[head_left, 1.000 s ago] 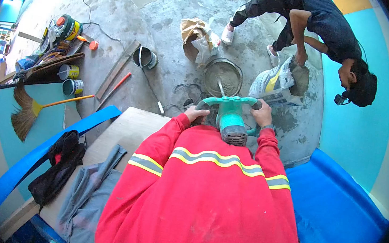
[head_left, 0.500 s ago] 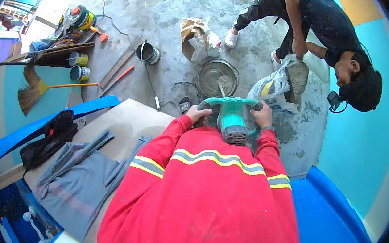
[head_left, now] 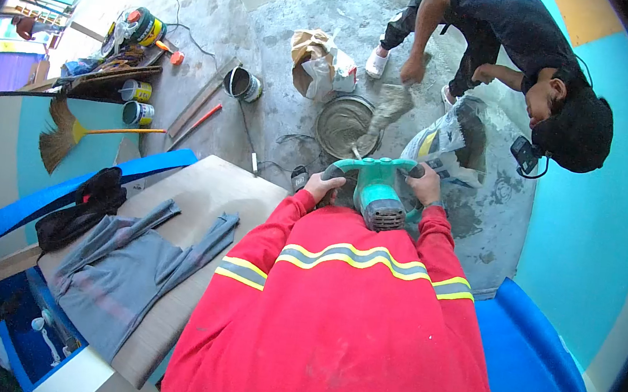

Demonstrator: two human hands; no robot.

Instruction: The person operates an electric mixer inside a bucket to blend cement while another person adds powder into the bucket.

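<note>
I hold a green handheld power mixer (head_left: 377, 193) by its two curved handles. My left hand (head_left: 321, 187) is wrapped round the left handle, and my right hand (head_left: 426, 186) grips the right one. From the mixer a pale shaft runs down into a round bucket (head_left: 319, 129) of wet grey mix. Over the bucket's right side, grey material (head_left: 390, 111) is falling or being tipped, smeared by motion, below a co-worker's hand (head_left: 413, 70). To the right of the bucket stands an open bag (head_left: 445, 150) of grey powder.
Beyond the bucket is a torn paper bag (head_left: 313, 62). A black pail (head_left: 243, 85), a cord, a red bar (head_left: 195, 127) and a broom (head_left: 64, 133) lie left. The co-worker (head_left: 525, 42) bends over at right. A grey garment (head_left: 130, 268) covers part of a board (head_left: 242, 192).
The co-worker's hand has moved left from the powder bag to above the bucket, with grey material now below it. My hands stay on the mixer; the view has shifted slightly.
</note>
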